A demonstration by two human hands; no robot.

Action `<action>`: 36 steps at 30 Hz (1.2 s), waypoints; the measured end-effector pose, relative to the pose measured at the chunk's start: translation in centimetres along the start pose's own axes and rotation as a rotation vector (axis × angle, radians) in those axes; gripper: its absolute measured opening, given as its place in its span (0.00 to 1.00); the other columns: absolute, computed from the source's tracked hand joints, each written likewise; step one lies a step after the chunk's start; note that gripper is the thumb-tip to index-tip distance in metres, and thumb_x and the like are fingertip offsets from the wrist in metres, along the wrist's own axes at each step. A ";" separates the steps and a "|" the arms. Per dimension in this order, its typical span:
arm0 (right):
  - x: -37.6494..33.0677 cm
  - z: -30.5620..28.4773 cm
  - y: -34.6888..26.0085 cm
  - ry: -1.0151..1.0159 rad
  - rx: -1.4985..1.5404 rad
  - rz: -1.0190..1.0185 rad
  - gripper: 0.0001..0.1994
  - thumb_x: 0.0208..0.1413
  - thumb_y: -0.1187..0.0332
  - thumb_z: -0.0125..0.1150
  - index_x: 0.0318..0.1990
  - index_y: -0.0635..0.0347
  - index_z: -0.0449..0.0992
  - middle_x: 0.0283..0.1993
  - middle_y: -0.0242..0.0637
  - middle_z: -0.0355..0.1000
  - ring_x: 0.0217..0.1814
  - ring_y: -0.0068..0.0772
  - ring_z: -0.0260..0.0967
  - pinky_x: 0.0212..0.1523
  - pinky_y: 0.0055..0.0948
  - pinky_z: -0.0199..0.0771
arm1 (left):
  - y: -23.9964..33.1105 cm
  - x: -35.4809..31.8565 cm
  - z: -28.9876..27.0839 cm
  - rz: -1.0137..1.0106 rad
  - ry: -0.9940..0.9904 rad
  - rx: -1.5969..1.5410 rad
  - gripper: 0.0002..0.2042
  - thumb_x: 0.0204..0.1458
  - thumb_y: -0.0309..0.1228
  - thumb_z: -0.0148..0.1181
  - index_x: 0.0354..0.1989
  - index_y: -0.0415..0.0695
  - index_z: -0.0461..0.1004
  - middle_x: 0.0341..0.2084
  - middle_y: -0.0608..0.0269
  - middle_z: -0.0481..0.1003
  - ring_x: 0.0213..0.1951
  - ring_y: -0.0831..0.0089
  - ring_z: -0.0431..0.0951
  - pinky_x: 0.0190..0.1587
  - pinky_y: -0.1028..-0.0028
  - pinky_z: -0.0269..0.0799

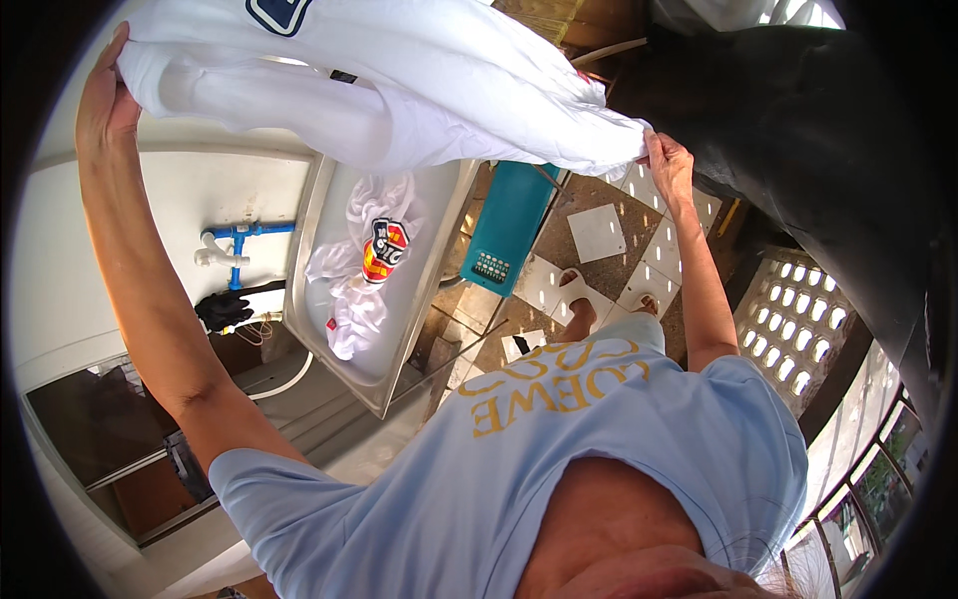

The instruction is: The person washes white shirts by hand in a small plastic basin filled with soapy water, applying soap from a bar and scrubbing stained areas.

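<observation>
Head view: large white cotton shirt (399,90) stretched between left hand (105,95) and right hand (667,165), both pinched on edges; likely wet, limp, heavyish; grip hems. Steel sink (319,200) below left hand.

Home laundry spot, steel sink (317,225) at centre left holding wet white clothes (364,265), blue tap pipes (239,240) on the wall at left, teal laundry basket (507,225), patterned floor tiles (597,232) centre, vent-block wall (798,319) at right

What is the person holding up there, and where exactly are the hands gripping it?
A white garment, stretched between both hands: the left hand grips one edge, the right hand pinches the opposite end, above a metal sink.
</observation>
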State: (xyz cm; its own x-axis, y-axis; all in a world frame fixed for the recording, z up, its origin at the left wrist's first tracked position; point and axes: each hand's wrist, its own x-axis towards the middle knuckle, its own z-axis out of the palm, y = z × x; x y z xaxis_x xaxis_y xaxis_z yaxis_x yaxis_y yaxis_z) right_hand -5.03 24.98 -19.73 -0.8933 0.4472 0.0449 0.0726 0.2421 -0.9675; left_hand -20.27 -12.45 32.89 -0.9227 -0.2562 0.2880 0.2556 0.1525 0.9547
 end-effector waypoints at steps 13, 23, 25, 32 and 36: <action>-1.2 -6.4 -5.5 -0.258 1.207 0.380 0.08 0.58 0.65 0.58 0.43 0.56 0.74 0.43 0.31 0.75 0.48 0.29 0.73 0.51 0.33 0.74 | 1.4 1.9 2.2 -0.043 -0.066 -0.051 0.17 0.57 0.29 0.56 0.50 0.29 0.66 0.46 0.48 0.73 0.49 0.62 0.74 0.53 0.66 0.73; -5.8 -9.1 -4.8 -0.501 1.194 0.416 0.42 0.48 0.39 0.59 0.63 0.61 0.60 0.63 0.41 0.63 0.64 0.40 0.61 0.63 0.43 0.59 | 1.7 2.8 5.2 -0.087 -0.150 -0.070 0.21 0.56 0.32 0.58 0.53 0.30 0.65 0.49 0.48 0.71 0.52 0.61 0.72 0.55 0.66 0.70; -6.2 -10.5 -4.8 -0.540 1.248 0.346 0.44 0.46 0.38 0.60 0.63 0.61 0.60 0.62 0.42 0.63 0.64 0.42 0.61 0.62 0.44 0.59 | 0.8 0.4 7.9 0.045 -0.469 -0.099 0.20 0.59 0.32 0.46 0.51 0.23 0.60 0.50 0.42 0.68 0.52 0.54 0.70 0.57 0.58 0.65; -5.6 -15.5 -12.9 -0.688 1.620 0.044 0.53 0.39 0.35 0.65 0.65 0.65 0.53 0.66 0.48 0.55 0.65 0.49 0.58 0.61 0.50 0.61 | -2.8 -3.5 10.5 0.239 -0.706 -0.244 0.09 0.57 0.30 0.54 0.42 0.39 0.68 0.32 0.59 0.74 0.34 0.70 0.77 0.37 0.71 0.77; -6.3 -18.7 -15.2 -0.230 1.371 -0.002 0.33 0.52 0.48 0.62 0.56 0.68 0.67 0.53 0.48 0.71 0.57 0.42 0.68 0.55 0.43 0.70 | -4.7 -2.0 10.4 0.162 -0.677 -0.372 0.13 0.56 0.30 0.56 0.45 0.37 0.67 0.37 0.55 0.73 0.38 0.67 0.76 0.41 0.70 0.75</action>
State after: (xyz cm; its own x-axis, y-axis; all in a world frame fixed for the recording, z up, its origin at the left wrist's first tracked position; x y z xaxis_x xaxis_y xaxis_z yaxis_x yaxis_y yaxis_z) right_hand 7.84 34.62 -0.68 -0.9547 0.2652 0.1350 -0.2976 -0.8458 -0.4428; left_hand -22.62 -2.69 26.99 -0.8103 0.3969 0.4311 0.3713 -0.2213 0.9017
